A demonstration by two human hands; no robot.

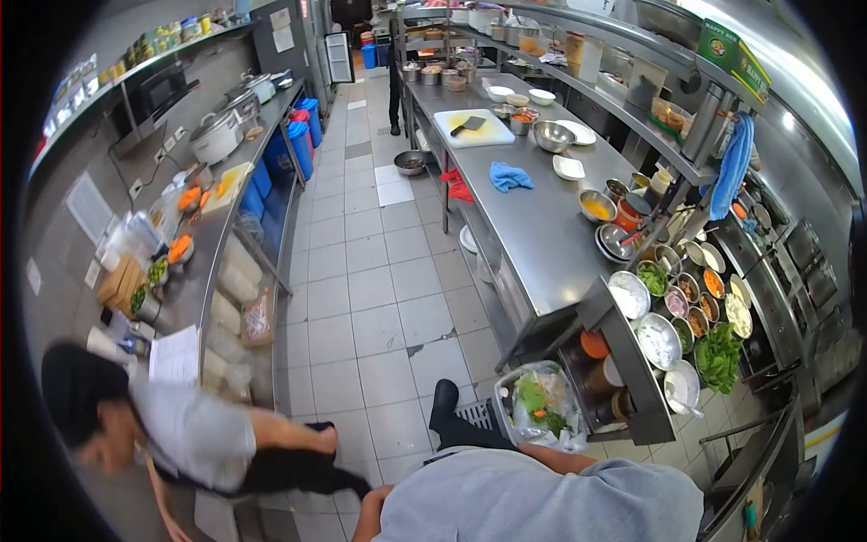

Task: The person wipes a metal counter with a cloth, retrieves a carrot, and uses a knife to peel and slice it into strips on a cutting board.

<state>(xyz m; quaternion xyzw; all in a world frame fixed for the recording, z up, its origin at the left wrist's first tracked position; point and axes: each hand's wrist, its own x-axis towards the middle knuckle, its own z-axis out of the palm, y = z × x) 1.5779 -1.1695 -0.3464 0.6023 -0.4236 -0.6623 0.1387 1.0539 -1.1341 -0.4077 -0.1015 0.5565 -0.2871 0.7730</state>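
My grey shirt (533,501) fills the bottom of the head view, with one black shoe (442,406) showing on the floor ahead of it. Part of my left arm (370,517) shows at the shirt's left side; its hand is out of sight. My right forearm (553,459) lies along the front of the shirt, and the hand at its end does not show. Just beyond that forearm stands a bag-lined bin (546,406) holding green scraps and an orange piece. I cannot make out anything held in either hand.
A co-worker (194,434) in a cap bends at the left. The long steel counter (533,244) carries a cutting board (474,128), a blue cloth (510,176) and bowls. Ingredient bowls (659,341) and lettuce (718,357) stand at right. A metal bowl (409,163) sits on the tiled floor.
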